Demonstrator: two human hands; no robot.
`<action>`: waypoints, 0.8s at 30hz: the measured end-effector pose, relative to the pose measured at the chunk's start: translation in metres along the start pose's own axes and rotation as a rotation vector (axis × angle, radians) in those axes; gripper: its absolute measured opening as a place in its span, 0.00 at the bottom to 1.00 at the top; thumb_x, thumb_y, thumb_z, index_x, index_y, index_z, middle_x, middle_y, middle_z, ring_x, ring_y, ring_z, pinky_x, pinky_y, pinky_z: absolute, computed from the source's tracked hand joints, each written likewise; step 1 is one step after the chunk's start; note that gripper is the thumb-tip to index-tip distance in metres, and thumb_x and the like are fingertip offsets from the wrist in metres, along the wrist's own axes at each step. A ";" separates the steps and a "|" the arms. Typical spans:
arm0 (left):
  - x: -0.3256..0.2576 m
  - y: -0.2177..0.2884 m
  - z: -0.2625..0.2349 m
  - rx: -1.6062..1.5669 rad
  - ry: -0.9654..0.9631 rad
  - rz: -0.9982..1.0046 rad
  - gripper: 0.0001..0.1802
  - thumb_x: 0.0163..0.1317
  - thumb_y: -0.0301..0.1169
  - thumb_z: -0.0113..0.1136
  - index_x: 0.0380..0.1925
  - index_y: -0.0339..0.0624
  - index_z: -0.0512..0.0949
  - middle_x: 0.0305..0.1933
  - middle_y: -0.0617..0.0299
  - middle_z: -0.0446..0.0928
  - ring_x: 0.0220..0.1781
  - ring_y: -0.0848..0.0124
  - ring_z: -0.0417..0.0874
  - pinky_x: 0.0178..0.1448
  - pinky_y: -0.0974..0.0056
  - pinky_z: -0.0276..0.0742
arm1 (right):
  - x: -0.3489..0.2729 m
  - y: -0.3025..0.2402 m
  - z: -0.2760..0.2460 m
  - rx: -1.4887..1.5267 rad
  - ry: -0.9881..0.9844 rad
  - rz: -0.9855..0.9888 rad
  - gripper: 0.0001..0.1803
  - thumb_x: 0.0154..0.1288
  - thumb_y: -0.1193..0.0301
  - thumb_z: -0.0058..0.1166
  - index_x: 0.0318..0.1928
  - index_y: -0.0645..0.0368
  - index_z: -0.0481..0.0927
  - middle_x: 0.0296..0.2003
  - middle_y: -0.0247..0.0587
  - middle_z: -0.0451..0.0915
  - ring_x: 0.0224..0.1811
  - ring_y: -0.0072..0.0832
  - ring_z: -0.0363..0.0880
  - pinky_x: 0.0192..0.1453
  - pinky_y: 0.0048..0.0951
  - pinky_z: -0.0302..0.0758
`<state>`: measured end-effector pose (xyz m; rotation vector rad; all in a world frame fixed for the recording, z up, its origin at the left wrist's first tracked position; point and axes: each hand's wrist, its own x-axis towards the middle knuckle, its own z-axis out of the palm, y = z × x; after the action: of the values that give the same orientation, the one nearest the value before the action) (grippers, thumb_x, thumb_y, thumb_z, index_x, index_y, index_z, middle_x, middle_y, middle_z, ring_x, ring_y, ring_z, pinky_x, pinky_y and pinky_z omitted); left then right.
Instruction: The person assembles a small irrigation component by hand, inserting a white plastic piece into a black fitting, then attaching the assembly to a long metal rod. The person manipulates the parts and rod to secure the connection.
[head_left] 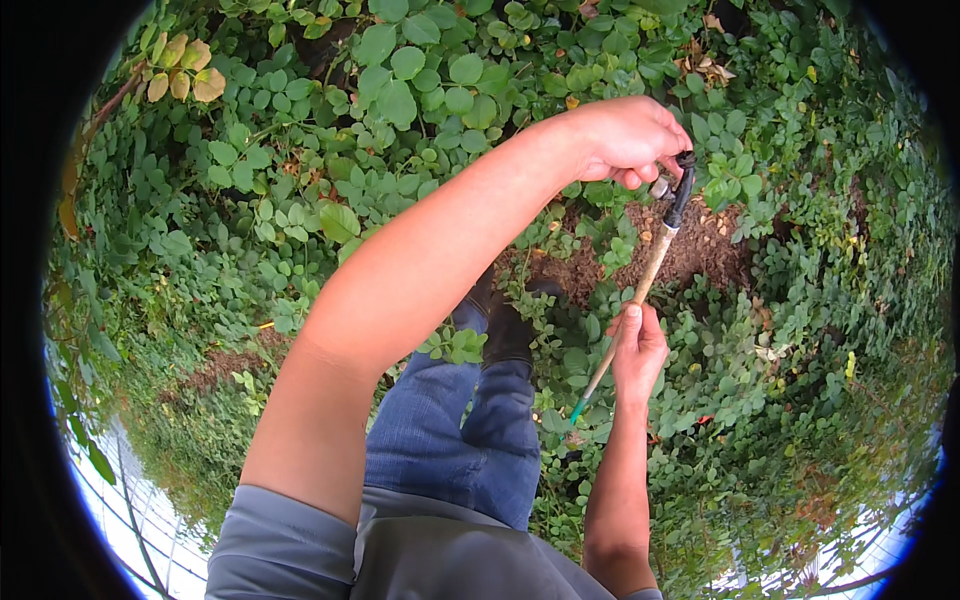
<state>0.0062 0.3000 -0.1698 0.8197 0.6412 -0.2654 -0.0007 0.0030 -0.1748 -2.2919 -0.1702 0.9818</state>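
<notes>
At the far end of the tool, above the bare soil: fingers of the left hand [628, 140] curled tight around the black head [682, 190] of a long-handled garden tool [640, 290], thumb and fingertips pinched on the top of that dark fitting, no gap visible between them. Lower along the same shaft, toward the body: fingers of the right hand [637, 350] wrapped round the pale wooden handle [655, 258], thumb laid up along the wood, grip closed. Below that hand, a short green-tipped end [578, 410] jutting out toward the legs.

Long axis of the tool slanted, black head away from the body and up to the right in the head view, green end down and left, nearer the knees. Both hands on the one shaft, apart from each other, bare wood between them; left hand at the far end with arm stretched across the front of the body, right hand nearer the body with forearm rising from the lower edge. Could not tell exactly what the black fitting was or whether anything was being turned there.

Outward from the tool: a patch of brown soil [700, 245] just beyond and beneath the head, ringed by dense low green leaves [400, 80]. Blue jeans [450, 420] and dark boots [505, 325] beneath the left forearm, planted among the plants. Grey sleeves [285, 550] at the lower edge. A few yellowed leaves [185, 80] at upper left.
</notes>
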 end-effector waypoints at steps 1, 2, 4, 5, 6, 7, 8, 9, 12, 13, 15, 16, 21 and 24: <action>0.000 -0.002 -0.001 -0.006 -0.013 0.011 0.14 0.71 0.28 0.46 0.53 0.36 0.71 0.50 0.52 0.79 0.18 0.83 0.57 0.20 0.74 0.55 | 0.000 0.000 -0.001 -0.028 0.001 0.004 0.15 0.74 0.60 0.49 0.44 0.60 0.81 0.22 0.31 0.77 0.26 0.17 0.72 0.32 0.23 0.71; 0.000 -0.005 -0.001 -0.011 -0.027 0.021 0.14 0.71 0.28 0.47 0.53 0.36 0.71 0.50 0.53 0.79 0.18 0.83 0.58 0.20 0.74 0.55 | -0.001 -0.002 -0.002 -0.056 0.002 0.009 0.15 0.74 0.60 0.49 0.44 0.60 0.81 0.22 0.31 0.77 0.26 0.17 0.73 0.32 0.23 0.71; -0.001 -0.007 -0.003 -0.008 -0.037 0.045 0.14 0.71 0.27 0.47 0.54 0.36 0.70 0.49 0.53 0.79 0.18 0.83 0.58 0.20 0.74 0.55 | -0.001 -0.003 -0.002 -0.053 0.008 0.003 0.16 0.74 0.60 0.49 0.44 0.60 0.81 0.23 0.31 0.78 0.26 0.17 0.73 0.32 0.23 0.71; -0.002 -0.007 -0.004 -0.001 -0.037 0.057 0.14 0.71 0.27 0.47 0.54 0.36 0.70 0.49 0.54 0.79 0.18 0.83 0.58 0.20 0.73 0.55 | 0.000 -0.003 -0.001 -0.023 0.014 -0.006 0.16 0.74 0.60 0.49 0.44 0.60 0.81 0.23 0.31 0.78 0.26 0.17 0.73 0.32 0.24 0.71; -0.003 -0.008 -0.004 0.005 -0.037 0.070 0.15 0.70 0.26 0.47 0.55 0.36 0.70 0.49 0.55 0.79 0.18 0.83 0.58 0.20 0.73 0.55 | 0.000 -0.003 -0.002 0.005 0.022 -0.014 0.16 0.74 0.60 0.49 0.44 0.60 0.81 0.23 0.31 0.78 0.26 0.18 0.73 0.32 0.24 0.71; -0.004 -0.010 -0.003 0.008 -0.053 0.070 0.17 0.70 0.26 0.48 0.57 0.36 0.69 0.47 0.57 0.79 0.18 0.84 0.58 0.20 0.73 0.55 | 0.000 0.000 -0.003 -0.018 0.016 -0.013 0.16 0.74 0.60 0.48 0.44 0.60 0.81 0.23 0.32 0.78 0.26 0.18 0.74 0.32 0.24 0.72; -0.004 -0.010 -0.003 0.006 -0.068 0.079 0.17 0.70 0.26 0.48 0.58 0.36 0.69 0.47 0.58 0.79 0.18 0.84 0.57 0.20 0.73 0.55 | 0.001 -0.001 -0.004 -0.025 0.016 -0.016 0.16 0.74 0.60 0.48 0.44 0.60 0.81 0.23 0.32 0.78 0.26 0.18 0.74 0.32 0.24 0.72; -0.006 -0.011 -0.004 0.005 -0.081 0.086 0.18 0.70 0.26 0.48 0.59 0.36 0.69 0.47 0.58 0.79 0.17 0.84 0.57 0.20 0.73 0.55 | 0.000 -0.002 -0.005 -0.031 0.014 -0.018 0.16 0.74 0.60 0.48 0.44 0.61 0.81 0.23 0.32 0.78 0.26 0.18 0.74 0.32 0.24 0.72; -0.007 -0.014 -0.003 0.000 -0.102 0.104 0.19 0.70 0.26 0.49 0.60 0.37 0.70 0.47 0.60 0.79 0.17 0.84 0.58 0.20 0.72 0.55 | -0.001 -0.002 -0.007 -0.053 0.002 -0.020 0.16 0.74 0.61 0.48 0.43 0.61 0.80 0.23 0.32 0.78 0.26 0.18 0.74 0.32 0.24 0.71; -0.007 -0.015 -0.003 0.001 -0.105 0.110 0.19 0.70 0.27 0.50 0.60 0.37 0.70 0.47 0.60 0.79 0.17 0.84 0.58 0.20 0.72 0.55 | -0.002 -0.002 -0.008 -0.060 -0.001 -0.021 0.16 0.74 0.61 0.48 0.43 0.61 0.80 0.23 0.32 0.78 0.26 0.18 0.74 0.32 0.24 0.71; -0.006 -0.016 -0.003 -0.017 -0.112 0.130 0.18 0.70 0.28 0.51 0.59 0.38 0.72 0.48 0.59 0.79 0.17 0.84 0.58 0.20 0.73 0.55 | -0.003 -0.002 -0.010 -0.045 0.004 -0.028 0.15 0.74 0.61 0.47 0.43 0.60 0.80 0.23 0.32 0.78 0.26 0.18 0.74 0.32 0.25 0.71; -0.006 -0.016 -0.002 -0.026 -0.116 0.140 0.18 0.71 0.28 0.51 0.59 0.38 0.73 0.49 0.59 0.79 0.17 0.85 0.58 0.19 0.74 0.56 | -0.003 -0.002 -0.011 -0.037 0.007 -0.031 0.15 0.74 0.61 0.47 0.43 0.60 0.80 0.22 0.32 0.77 0.26 0.18 0.73 0.32 0.25 0.71; -0.008 -0.017 -0.004 -0.179 -0.144 0.156 0.16 0.71 0.30 0.52 0.57 0.40 0.75 0.51 0.56 0.79 0.17 0.86 0.58 0.19 0.77 0.57 | -0.003 0.000 -0.014 -0.037 0.017 -0.034 0.16 0.75 0.61 0.47 0.43 0.61 0.80 0.22 0.33 0.77 0.26 0.18 0.73 0.33 0.24 0.71; -0.009 -0.016 -0.003 -0.181 -0.114 0.148 0.16 0.71 0.31 0.53 0.56 0.41 0.76 0.52 0.56 0.79 0.17 0.86 0.58 0.19 0.77 0.58 | -0.005 -0.001 -0.014 -0.035 0.019 -0.047 0.16 0.75 0.61 0.48 0.43 0.61 0.80 0.22 0.33 0.77 0.26 0.18 0.73 0.33 0.24 0.71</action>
<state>-0.0094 0.2917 -0.1750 0.6697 0.4868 -0.1166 0.0056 -0.0052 -0.1636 -2.3178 -0.2343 0.9392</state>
